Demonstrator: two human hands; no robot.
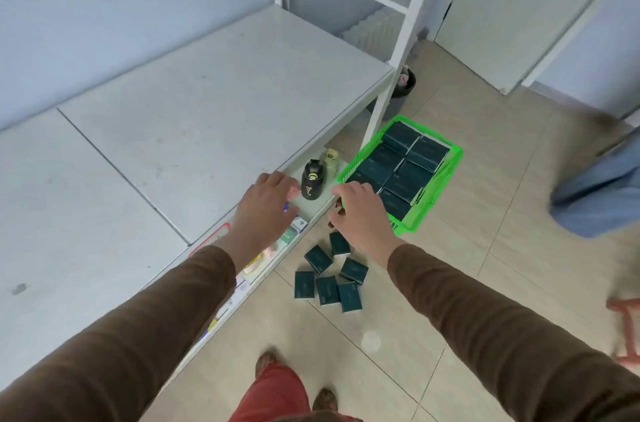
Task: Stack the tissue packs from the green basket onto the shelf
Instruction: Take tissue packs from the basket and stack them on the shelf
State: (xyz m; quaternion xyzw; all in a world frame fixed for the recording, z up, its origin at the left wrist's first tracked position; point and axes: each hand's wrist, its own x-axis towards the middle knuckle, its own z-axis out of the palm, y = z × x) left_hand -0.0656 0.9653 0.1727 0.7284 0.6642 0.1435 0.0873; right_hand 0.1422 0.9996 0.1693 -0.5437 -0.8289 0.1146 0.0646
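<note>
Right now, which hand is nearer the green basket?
Right. The right hand reaches over the green basket at its near corner, by the packs inside. The left hand is off to the basket's left, over the lower shelf beyond the black bottle.

Bright green basket [453,158], dark teal tissue packs [403,184]

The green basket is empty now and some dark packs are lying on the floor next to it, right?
Not quite. The green basket is not empty: the head view shows it still full of dark tissue packs. The rest is right: some dark packs are lying on the floor next to it.
</note>
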